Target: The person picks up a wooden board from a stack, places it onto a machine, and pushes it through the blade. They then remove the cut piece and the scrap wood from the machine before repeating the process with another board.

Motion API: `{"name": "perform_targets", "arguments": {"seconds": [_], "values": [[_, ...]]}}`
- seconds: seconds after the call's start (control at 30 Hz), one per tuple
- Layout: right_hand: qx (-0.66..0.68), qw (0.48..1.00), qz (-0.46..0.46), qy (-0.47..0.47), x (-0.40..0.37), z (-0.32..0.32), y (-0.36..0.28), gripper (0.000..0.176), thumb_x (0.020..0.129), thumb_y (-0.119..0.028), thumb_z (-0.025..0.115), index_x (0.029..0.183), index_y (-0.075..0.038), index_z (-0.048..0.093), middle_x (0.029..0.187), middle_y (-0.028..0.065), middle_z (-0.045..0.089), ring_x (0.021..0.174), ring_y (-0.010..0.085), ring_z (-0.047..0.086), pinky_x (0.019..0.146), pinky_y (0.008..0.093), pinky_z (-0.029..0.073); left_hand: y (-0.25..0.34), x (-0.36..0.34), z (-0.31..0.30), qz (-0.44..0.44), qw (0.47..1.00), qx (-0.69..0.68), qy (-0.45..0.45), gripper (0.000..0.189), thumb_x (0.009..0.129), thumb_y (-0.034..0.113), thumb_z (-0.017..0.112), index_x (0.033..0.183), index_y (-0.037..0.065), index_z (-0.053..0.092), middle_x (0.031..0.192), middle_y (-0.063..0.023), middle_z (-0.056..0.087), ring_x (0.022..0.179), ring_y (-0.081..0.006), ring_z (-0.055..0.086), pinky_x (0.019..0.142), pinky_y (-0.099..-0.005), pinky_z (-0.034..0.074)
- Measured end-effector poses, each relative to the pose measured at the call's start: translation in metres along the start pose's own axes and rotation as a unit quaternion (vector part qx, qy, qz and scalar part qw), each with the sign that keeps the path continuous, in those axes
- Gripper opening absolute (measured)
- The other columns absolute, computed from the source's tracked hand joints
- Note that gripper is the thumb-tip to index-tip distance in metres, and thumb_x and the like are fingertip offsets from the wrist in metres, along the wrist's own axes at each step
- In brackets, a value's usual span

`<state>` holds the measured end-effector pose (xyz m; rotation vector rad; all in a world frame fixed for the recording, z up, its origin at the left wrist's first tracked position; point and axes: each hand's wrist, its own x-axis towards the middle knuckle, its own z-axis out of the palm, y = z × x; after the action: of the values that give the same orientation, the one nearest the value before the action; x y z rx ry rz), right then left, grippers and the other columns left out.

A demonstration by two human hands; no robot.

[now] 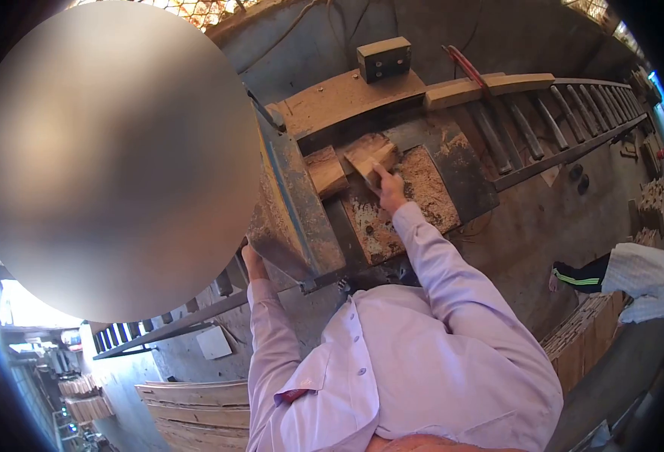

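My right hand (389, 190) reaches forward and grips a pale wooden block (370, 157) on the rusty machine table (373, 226), which is covered in sawdust. A second wooden block (324, 172) lies just to the left of it, apart from the hand. My left hand (253, 261) holds the lower edge of a slanted rusty metal guard (287, 218) with a blue strip. Its fingers are tucked behind the metal. Both of my arms are in lilac shirt sleeves.
A roller conveyor (558, 120) runs off to the upper right. A wooden block with holes (383, 59) and a red-handled tool (464, 66) lie at the back. Another person (633, 275) sits by stacked wood (581, 339) on the right. Planks (196, 414) lie lower left. A blurred oval hides the upper left.
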<state>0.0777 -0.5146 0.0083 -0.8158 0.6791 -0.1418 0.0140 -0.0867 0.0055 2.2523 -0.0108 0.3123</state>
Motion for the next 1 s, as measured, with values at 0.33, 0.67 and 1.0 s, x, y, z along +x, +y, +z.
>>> {"name": "perform_targets", "arguments": {"seconds": [0.33,0.67,1.0], "values": [[0.367,0.884,0.173,-0.233,-0.037,-0.119,-0.104,0.033,0.096,-0.018,0.065,0.124,-0.001,0.059,0.11,0.0159,0.068,0.096,0.0264,0.069,0.08,0.0372,0.063,-0.001,-0.03,-0.014,-0.233,0.92,-0.313,0.035,0.024,0.098,0.02,0.057,0.106,-0.001,0.065,0.097,-0.0086,0.069,0.092,-0.0168,0.063,0.082,-0.031,0.049],[0.469,0.71,0.162,-0.5,-0.084,-0.114,-0.128,0.053,0.095,-0.025,0.065,0.134,0.002,0.04,0.115,0.013,0.058,0.107,0.0297,0.064,0.087,0.0357,0.057,0.038,-0.106,-0.084,-0.269,0.883,-0.275,0.269,0.018,0.099,0.021,0.059,0.105,0.004,0.057,0.088,-0.0051,0.061,0.076,-0.0186,0.062,0.068,-0.0332,0.052],[-0.257,0.78,-0.013,-0.57,-0.222,0.095,-0.164,0.051,0.086,-0.015,0.073,0.13,0.001,0.052,0.119,0.0124,0.066,0.107,0.0233,0.066,0.089,0.0343,0.052,0.228,-0.12,-0.123,-0.108,0.732,-0.665,0.099,0.043,0.107,0.04,0.041,0.131,0.007,0.055,0.127,-0.0111,0.06,0.103,-0.0195,0.064,0.07,-0.0298,0.057]]}}
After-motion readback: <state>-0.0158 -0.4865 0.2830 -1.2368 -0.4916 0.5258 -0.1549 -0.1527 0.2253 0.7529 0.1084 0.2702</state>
